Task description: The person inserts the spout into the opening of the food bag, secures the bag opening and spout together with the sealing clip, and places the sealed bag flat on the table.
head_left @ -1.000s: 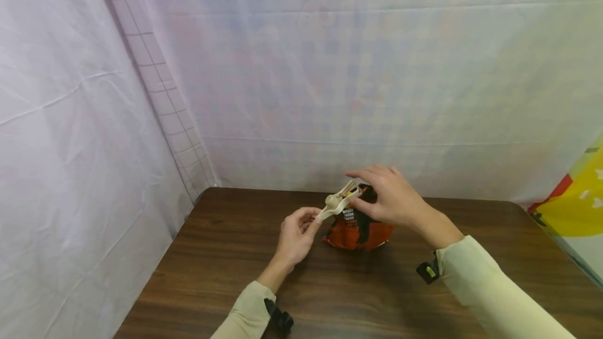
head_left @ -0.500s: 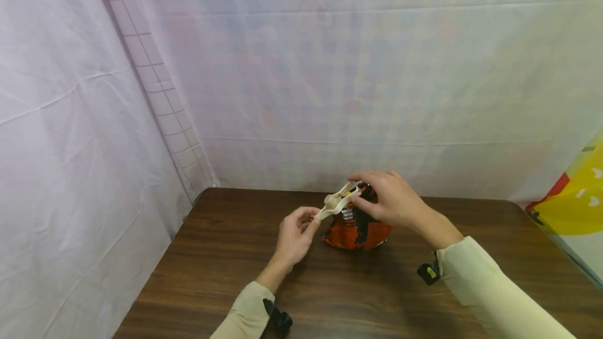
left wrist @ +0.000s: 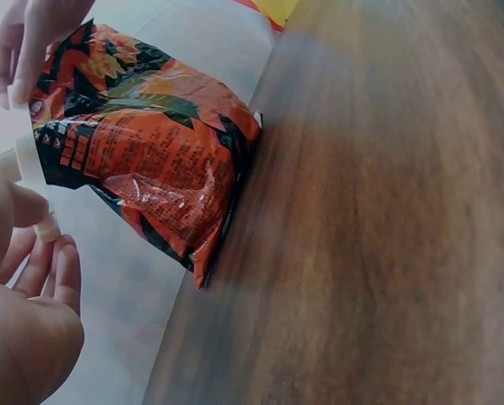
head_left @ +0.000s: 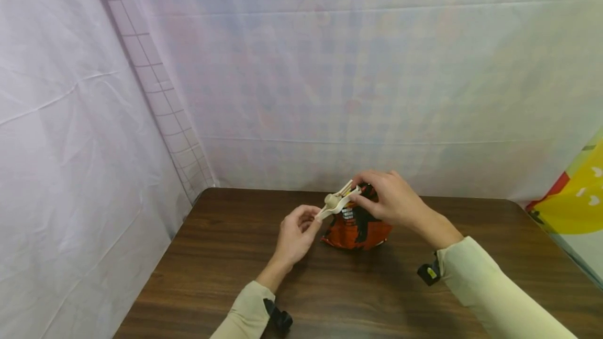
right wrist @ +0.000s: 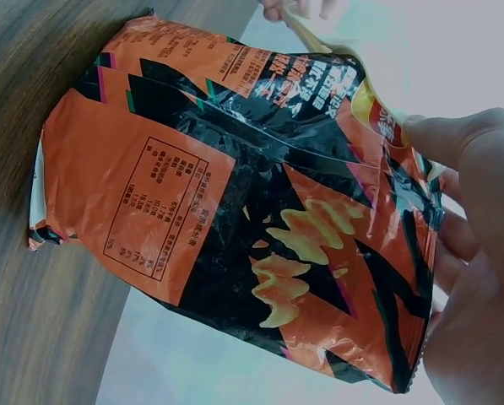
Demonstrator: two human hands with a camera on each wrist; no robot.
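An orange and black chip bag (head_left: 372,232) stands upright on the brown table, with printed chips on its side in the right wrist view. Along its top lies a cream bag clip (head_left: 333,203) with a round spout cap, its two arms spread apart at the right end. My left hand (head_left: 293,239) pinches the clip's left end between thumb and fingers. With the thumb in front and the fingers behind, my right hand (right wrist: 479,211) grips the bag's top edge beside the clip's spread arms. One clip arm (left wrist: 30,139) runs along the bag top in the left wrist view.
The wooden tabletop (head_left: 226,276) extends around the bag. White curtains (head_left: 353,67) hang behind and at the left. A yellow and red printed sheet (head_left: 579,198) hangs at the far right. Both wrists wear small black cameras.
My right index finger has come down and back toward the thumb at the bag's top. My left hand and the clip stay almost in place.
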